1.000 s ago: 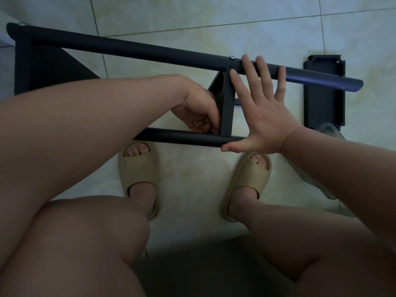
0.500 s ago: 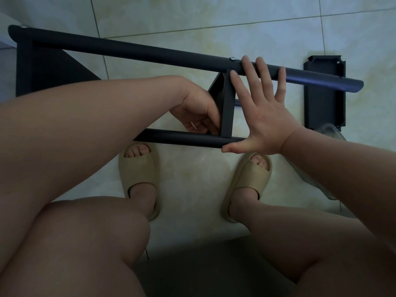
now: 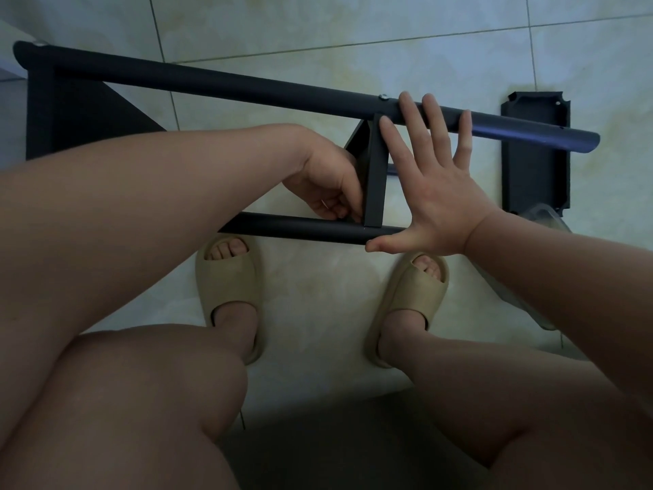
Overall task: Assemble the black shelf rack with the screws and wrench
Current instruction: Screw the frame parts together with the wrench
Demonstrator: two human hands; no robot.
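The black shelf rack (image 3: pixel 247 84) lies on its side on the tiled floor (image 3: pixel 353 26), just ahead of the person's feet. Its far tube (image 3: pixel 159 70) runs across the view from upper left to right, and the shorter near tube (image 3: pixel 300 228) lies below it. An upright shelf edge (image 3: pixel 374 185) joins the two. A small silver screw head (image 3: pixel 382 97) sits on the far tube above that joint.

The left hand (image 3: pixel 327 182) is tucked against the left side of the shelf edge where it meets the near tube. Its fingers are curled, and I cannot tell what, if anything, they pinch. The right hand (image 3: pixel 438 199) is spread flat with straight fingers resting on the far tube and the thumb along the end of the near tube.

A loose black shelf panel (image 3: pixel 533 164) lies flat to the right, partly under the far tube. A clear plastic piece (image 3: pixel 551 221) lies by its near corner. Beige slide sandals (image 3: pixel 229 281) are on both feet.
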